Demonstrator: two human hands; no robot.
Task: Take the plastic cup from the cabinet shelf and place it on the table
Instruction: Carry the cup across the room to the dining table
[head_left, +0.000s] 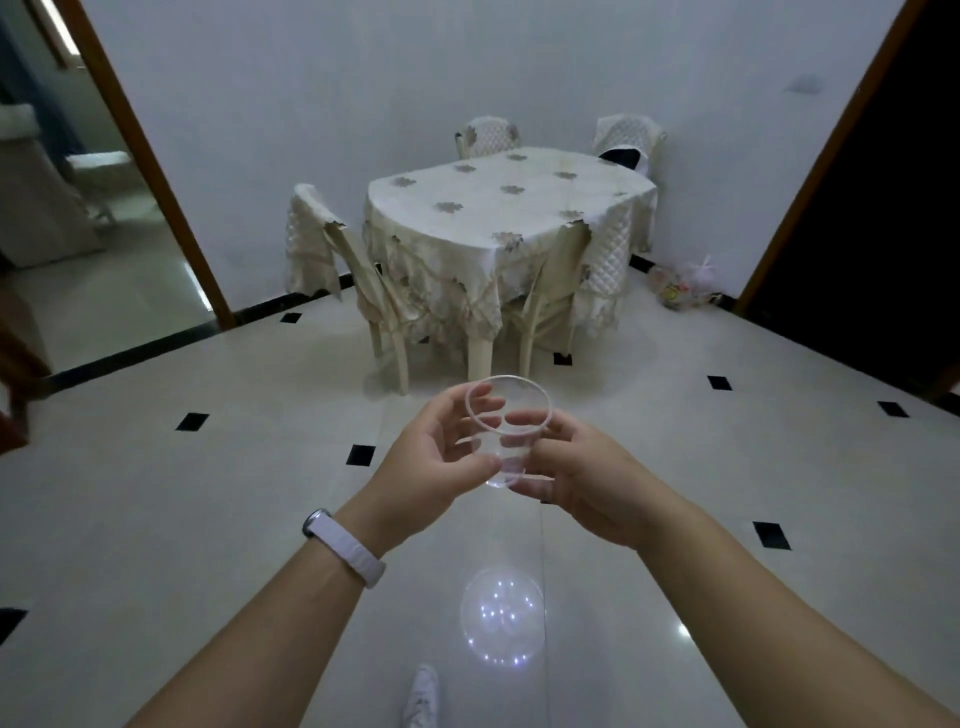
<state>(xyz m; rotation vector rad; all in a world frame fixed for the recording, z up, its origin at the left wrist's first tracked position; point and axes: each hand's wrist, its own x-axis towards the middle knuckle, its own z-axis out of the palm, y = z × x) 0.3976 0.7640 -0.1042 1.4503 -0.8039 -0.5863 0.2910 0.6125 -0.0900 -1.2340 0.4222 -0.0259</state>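
At frame centre, 2 hands hold the clear plastic cup (506, 426) upright. The left hand (434, 462) and right hand (582, 480) each close their grip on its sides. The cloth-covered surface (498, 202) stands well apart, above centre.

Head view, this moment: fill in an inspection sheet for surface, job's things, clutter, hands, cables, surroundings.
Surface: table ahead, under a cream flowered cloth; nothing seen on top.
Job's things: clear plastic cup, upright, held in the air over the floor, not yet at the table.
Clutter: plastic bag on the floor by the wall, right of the table.
Hands: left hand and right hand both grip the cup; white wristband on the left wrist.
Cables: nothing seen.
Surroundings: covered chairs around the table, tiled floor, doorways at both sides, a white shoe below.
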